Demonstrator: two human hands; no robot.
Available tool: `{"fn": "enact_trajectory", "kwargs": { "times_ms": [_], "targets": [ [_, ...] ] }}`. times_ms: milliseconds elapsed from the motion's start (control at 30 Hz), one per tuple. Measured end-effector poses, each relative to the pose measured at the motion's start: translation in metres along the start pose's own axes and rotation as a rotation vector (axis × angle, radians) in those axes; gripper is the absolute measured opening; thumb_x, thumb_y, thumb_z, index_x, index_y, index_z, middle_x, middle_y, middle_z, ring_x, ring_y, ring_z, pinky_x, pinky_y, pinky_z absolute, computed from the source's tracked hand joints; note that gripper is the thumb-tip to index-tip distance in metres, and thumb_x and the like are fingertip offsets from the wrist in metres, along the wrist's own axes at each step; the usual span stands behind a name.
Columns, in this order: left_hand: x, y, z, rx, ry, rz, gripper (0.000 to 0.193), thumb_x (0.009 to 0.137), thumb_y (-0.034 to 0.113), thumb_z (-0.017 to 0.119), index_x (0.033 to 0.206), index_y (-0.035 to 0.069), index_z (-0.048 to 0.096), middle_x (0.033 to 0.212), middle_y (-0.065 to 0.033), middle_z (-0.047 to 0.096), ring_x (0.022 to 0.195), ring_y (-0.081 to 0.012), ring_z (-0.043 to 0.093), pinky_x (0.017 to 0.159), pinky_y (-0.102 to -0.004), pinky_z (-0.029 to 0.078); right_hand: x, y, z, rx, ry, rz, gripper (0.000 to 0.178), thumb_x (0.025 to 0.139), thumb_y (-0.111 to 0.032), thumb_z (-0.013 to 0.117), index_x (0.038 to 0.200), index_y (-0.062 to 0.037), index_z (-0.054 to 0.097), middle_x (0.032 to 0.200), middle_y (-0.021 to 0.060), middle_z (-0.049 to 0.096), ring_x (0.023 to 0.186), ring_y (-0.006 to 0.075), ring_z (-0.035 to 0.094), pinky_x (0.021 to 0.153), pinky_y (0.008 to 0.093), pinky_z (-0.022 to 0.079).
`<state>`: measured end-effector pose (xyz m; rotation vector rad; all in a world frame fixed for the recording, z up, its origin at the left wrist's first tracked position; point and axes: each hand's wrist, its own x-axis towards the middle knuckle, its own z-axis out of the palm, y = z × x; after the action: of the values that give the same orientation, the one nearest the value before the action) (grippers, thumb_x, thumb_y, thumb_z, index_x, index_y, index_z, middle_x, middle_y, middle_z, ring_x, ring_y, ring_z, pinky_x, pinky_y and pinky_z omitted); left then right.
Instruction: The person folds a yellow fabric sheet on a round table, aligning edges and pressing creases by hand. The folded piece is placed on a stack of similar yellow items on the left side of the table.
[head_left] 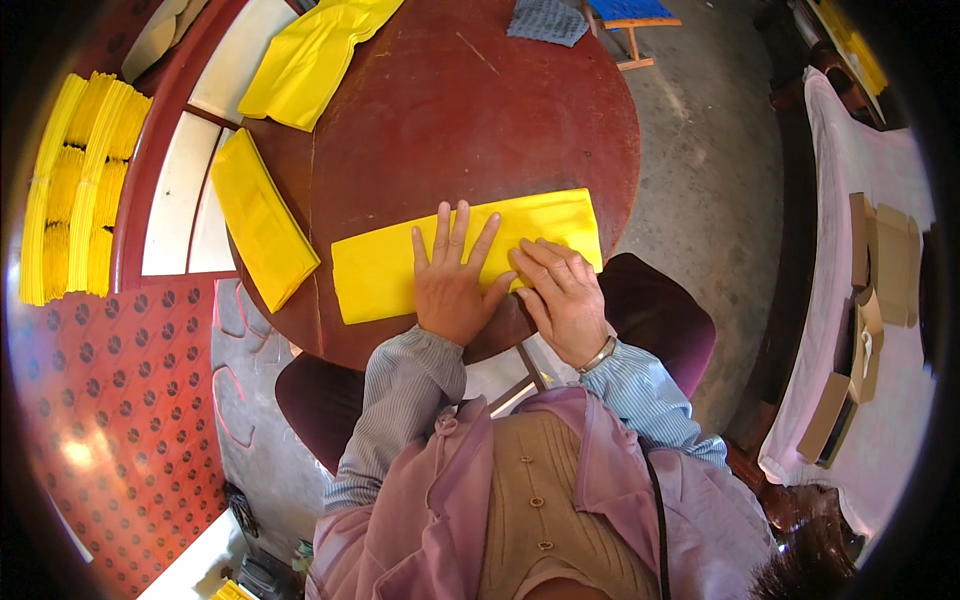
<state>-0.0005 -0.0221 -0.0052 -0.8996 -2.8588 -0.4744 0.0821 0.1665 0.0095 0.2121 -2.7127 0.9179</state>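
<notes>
A long folded yellow cloth (375,280) lies across the near part of the round red-brown table (470,120). Flat on its middle rests my left hand (453,285), fingers spread and pointing away from me. My right hand (565,300) presses on the cloth's right half, fingers stretched out and angled to the left, its thumb close to the left thumb. At the table's left edge sits another folded yellow piece (262,220). A looser yellow piece (315,60) is spread at the far left.
Stacked yellow bundles (80,190) stand at the left beyond a red-framed white panel (180,200). A grey-blue cloth (547,22) lies at the table's far edge, near a blue-topped stool (632,12). Open cardboard boxes (890,265) rest on a pale pink cover (830,150) at right.
</notes>
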Motion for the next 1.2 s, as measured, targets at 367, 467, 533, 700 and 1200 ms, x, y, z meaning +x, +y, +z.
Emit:
{"fn": "enact_trajectory", "kwargs": {
  "times_ms": [367,467,533,700,1200],
  "targets": [
    [0.0,0.001,-0.002,0.013,-0.038,0.009,0.073,0.097,0.057,0.068,0.163,0.032,0.051,0.173,-0.0263,0.034,0.162,-0.0477,0.027,0.125,-0.0751,0.019,-0.029,-0.005,-0.024,-0.236,-0.01,0.068,0.05,0.095,-0.019,0.074,0.142,-0.0042,0.068,0.151,0.0097,0.064,0.138,0.0299,0.057,0.117,0.0481,0.039],
    [0.0,0.001,0.0,0.03,-0.015,0.012,0.071,0.097,0.057,0.069,0.162,0.032,0.053,0.171,-0.0255,0.037,0.161,-0.0475,0.029,0.125,-0.0754,0.02,-0.012,-0.015,-0.009,-0.072,-0.04,0.027,0.055,0.094,-0.02,0.075,0.145,-0.0008,0.064,0.154,0.0143,0.06,0.141,0.0329,0.055,0.122,0.0509,0.038],
    [-0.001,0.001,0.001,0.031,0.006,0.012,0.071,0.097,0.057,0.069,0.161,0.033,0.054,0.171,-0.0251,0.039,0.161,-0.0473,0.031,0.124,-0.0754,0.02,-0.002,-0.016,0.005,-0.09,-0.108,-0.019,0.067,0.096,-0.027,0.075,0.153,0.0013,0.055,0.164,0.0187,0.048,0.152,0.039,0.045,0.128,0.0524,0.034],
    [-0.001,0.0,0.002,-0.002,0.006,0.018,0.071,0.099,0.06,0.064,0.163,0.032,0.052,0.173,-0.0259,0.035,0.162,-0.0476,0.027,0.125,-0.0755,0.019,-0.012,0.003,0.001,-0.214,-0.179,0.101,0.081,0.1,-0.04,0.07,0.162,0.0032,0.041,0.174,0.0237,0.032,0.163,0.0392,0.028,0.133,0.0521,0.024],
    [0.011,0.0,0.013,-0.083,0.09,0.012,0.073,0.093,0.051,0.073,0.159,0.024,0.057,0.175,-0.0221,0.033,0.164,-0.045,0.024,0.127,-0.074,0.014,0.054,0.028,0.039,-0.274,-0.092,0.0,0.081,0.106,-0.051,0.059,0.168,-0.0047,0.036,0.175,0.0162,0.035,0.165,0.03,0.028,0.134,0.05,0.021]
  ]
}}
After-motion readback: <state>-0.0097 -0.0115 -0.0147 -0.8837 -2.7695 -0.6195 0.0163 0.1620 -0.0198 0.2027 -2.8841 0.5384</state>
